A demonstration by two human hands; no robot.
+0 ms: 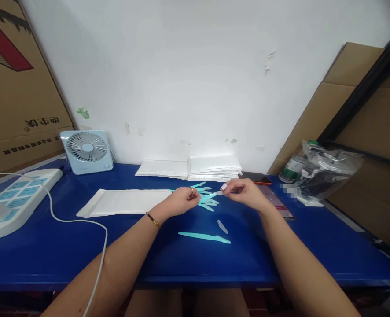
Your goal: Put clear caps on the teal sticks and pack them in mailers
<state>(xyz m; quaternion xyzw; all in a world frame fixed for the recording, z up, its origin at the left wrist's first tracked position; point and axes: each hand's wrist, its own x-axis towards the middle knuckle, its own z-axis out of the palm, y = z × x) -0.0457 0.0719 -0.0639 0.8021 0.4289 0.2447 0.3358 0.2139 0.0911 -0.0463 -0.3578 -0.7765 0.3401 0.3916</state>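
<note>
My left hand [185, 201] pinches a turquoise razor-like tool [208, 197], its head pointing right. Facing it, my right hand [243, 192] is closed on a small translucent cover [218, 193] at the tool's tip; a pale pink band wraps one finger. Behind and under the held tool, several more turquoise tools [211, 203] lie fanned out on the blue table. Nearer to me lies a single turquoise tool [204, 237], with a loose translucent cover [222, 226] just above its right end. A white padded envelope [129, 201] lies left of my left hand.
Stacked white envelopes [213, 164] lie by the wall. A light blue fan [88, 152] and a white power strip [23, 193] with a cable stand left. On the right are a phone [257, 178], a can [293, 169] and a clear plastic bag [327, 171].
</note>
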